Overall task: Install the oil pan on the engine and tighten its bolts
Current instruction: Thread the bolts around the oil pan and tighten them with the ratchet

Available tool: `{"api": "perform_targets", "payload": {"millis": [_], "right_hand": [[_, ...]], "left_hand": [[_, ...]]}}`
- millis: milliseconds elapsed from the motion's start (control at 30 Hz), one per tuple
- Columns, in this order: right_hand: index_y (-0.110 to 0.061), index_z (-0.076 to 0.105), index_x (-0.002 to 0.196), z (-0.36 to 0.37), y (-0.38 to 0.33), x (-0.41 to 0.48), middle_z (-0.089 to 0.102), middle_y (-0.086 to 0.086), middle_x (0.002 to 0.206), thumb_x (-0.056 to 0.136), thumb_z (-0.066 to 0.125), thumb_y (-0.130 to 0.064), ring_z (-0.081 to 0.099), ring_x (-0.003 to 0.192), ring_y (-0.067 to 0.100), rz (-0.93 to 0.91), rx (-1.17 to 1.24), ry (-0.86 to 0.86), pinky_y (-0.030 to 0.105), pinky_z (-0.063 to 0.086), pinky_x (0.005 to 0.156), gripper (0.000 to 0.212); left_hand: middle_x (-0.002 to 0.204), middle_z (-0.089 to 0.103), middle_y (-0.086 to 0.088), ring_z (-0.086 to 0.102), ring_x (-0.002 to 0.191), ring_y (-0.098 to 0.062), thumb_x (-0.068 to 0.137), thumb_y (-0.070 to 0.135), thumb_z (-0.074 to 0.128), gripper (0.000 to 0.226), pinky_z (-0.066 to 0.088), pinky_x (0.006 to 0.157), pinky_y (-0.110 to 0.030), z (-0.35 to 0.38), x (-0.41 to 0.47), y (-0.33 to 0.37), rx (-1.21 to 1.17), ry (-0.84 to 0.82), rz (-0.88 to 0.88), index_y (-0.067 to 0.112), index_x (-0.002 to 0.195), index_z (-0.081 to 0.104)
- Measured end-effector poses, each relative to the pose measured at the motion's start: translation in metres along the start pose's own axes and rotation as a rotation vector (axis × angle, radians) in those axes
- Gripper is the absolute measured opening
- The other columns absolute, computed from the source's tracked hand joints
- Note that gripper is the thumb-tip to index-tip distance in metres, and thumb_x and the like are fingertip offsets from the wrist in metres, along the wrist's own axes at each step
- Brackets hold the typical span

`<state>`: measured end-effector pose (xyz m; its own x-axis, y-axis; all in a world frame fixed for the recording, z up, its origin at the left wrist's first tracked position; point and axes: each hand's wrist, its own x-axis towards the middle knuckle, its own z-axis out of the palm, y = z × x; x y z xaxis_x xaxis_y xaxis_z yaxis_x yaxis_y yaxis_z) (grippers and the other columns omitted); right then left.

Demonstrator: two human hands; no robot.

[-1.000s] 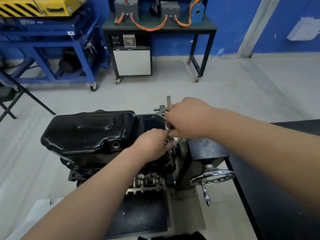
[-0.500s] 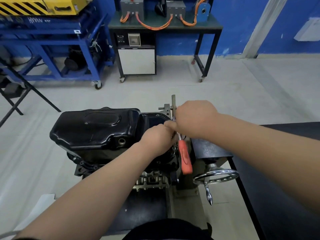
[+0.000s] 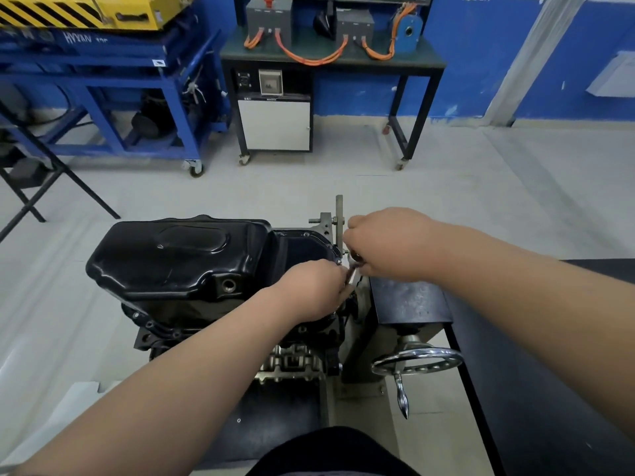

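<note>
Orange handle now hidden; right hand (image 3: 388, 245) pinches tool (image 3: 354, 263) beside oil pan (image 3: 178, 259).

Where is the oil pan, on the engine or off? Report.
On: the oil pan sits on top of the engine, its rim down against it. How tightly it is held: cannot tell.

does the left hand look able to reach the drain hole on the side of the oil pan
Probably yes. The drain hole on the oil pan is uncovered, and the left hand sits right of it with nothing between, though it is busy at the pan's right edge.
</note>
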<state>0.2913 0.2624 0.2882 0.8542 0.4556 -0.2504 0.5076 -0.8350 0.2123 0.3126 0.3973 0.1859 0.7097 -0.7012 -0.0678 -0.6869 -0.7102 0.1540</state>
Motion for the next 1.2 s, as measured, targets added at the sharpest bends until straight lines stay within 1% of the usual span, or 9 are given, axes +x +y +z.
{"api": "perform_targets", "payload": {"millis": [100,300,433,500,667,833,1033,1133,1200], "right_hand": [[-0.019,0.055,0.108,-0.003,0.01,-0.003,0.051,0.001,0.105,0.088,0.053,-0.025,0.052,0.098,0.022,-0.068,0.019,-0.014,0.04,0.049,0.078,0.021],[-0.019,0.036,0.057,0.009,-0.011,0.002,0.038,-0.001,0.061,0.089,0.037,-0.062,0.037,0.051,0.019,0.284,0.049,0.07,0.025,0.023,0.046,0.053],[-0.019,0.057,0.09,0.006,0.001,0.005,0.056,-0.003,0.094,0.087,0.054,-0.038,0.056,0.081,0.017,-0.095,0.016,0.092,0.028,0.036,0.057,0.019],[-0.02,0.057,0.101,0.001,0.006,0.004,0.053,-0.002,0.099,0.086,0.055,-0.033,0.054,0.092,0.018,-0.171,0.012,0.103,0.03,0.037,0.065,0.019],[-0.02,0.039,0.065,0.008,-0.018,0.005,0.034,-0.004,0.061,0.09,0.037,-0.062,0.041,0.055,0.021,0.265,-0.018,0.097,0.025,0.022,0.044,0.049],[-0.018,0.055,0.097,-0.002,-0.002,0.004,0.051,-0.002,0.094,0.086,0.056,-0.034,0.055,0.081,0.021,-0.022,0.026,0.012,0.037,0.05,0.065,0.019],[-0.021,0.047,0.068,0.007,-0.014,0.005,0.035,-0.002,0.06,0.091,0.039,-0.056,0.042,0.058,0.022,0.296,0.018,0.044,0.026,0.028,0.048,0.043],[-0.018,0.053,0.082,0.006,-0.004,0.006,0.05,-0.002,0.08,0.089,0.051,-0.041,0.057,0.075,0.026,0.031,-0.014,0.092,0.03,0.043,0.059,0.024],[-0.021,0.054,0.106,0.001,0.006,0.004,0.051,-0.002,0.1,0.087,0.056,-0.037,0.058,0.088,0.025,-0.081,0.004,0.091,0.037,0.046,0.077,0.024]], "left_hand": [[0.084,0.06,-0.007,0.059,0.076,-0.028,0.095,0.037,0.039,0.025,0.047,0.062,-0.034,-0.002,0.0,-0.002,-0.043,-0.045,-0.003,0.017,0.082,0.044],[0.079,0.063,-0.006,0.059,0.071,-0.028,0.093,0.048,0.042,0.034,0.043,0.057,-0.032,0.003,-0.003,-0.004,-0.055,0.052,-0.117,0.019,0.102,0.057],[0.082,0.06,-0.005,0.05,0.063,-0.021,0.095,0.039,0.035,0.03,0.036,0.053,-0.029,0.007,-0.006,-0.003,0.015,0.021,-0.087,0.013,0.086,0.049],[0.083,0.059,-0.004,0.052,0.066,-0.022,0.095,0.037,0.038,0.025,0.036,0.055,-0.03,0.005,-0.006,-0.002,0.005,0.009,-0.087,0.017,0.081,0.042],[0.089,0.066,-0.006,0.062,0.08,-0.029,0.093,0.045,0.041,0.032,0.051,0.068,-0.036,0.001,-0.006,0.0,-0.109,0.068,-0.158,0.021,0.105,0.06],[0.082,0.059,-0.006,0.059,0.075,-0.027,0.095,0.039,0.039,0.028,0.044,0.059,-0.032,0.003,-0.004,0.0,-0.044,-0.01,-0.078,0.016,0.082,0.045],[0.083,0.063,-0.007,0.06,0.074,-0.03,0.093,0.046,0.04,0.037,0.043,0.058,-0.032,-0.001,-0.001,-0.001,-0.048,0.065,-0.132,0.016,0.105,0.057],[0.07,0.05,-0.001,0.051,0.064,-0.024,0.095,0.037,0.037,0.028,0.041,0.054,-0.031,-0.002,0.0,0.001,0.004,0.011,-0.08,0.017,0.1,0.056],[0.07,0.052,-0.003,0.051,0.063,-0.023,0.093,0.036,0.04,0.028,0.039,0.053,-0.03,-0.005,0.001,-0.001,-0.008,-0.038,-0.081,0.014,0.076,0.046]]}}
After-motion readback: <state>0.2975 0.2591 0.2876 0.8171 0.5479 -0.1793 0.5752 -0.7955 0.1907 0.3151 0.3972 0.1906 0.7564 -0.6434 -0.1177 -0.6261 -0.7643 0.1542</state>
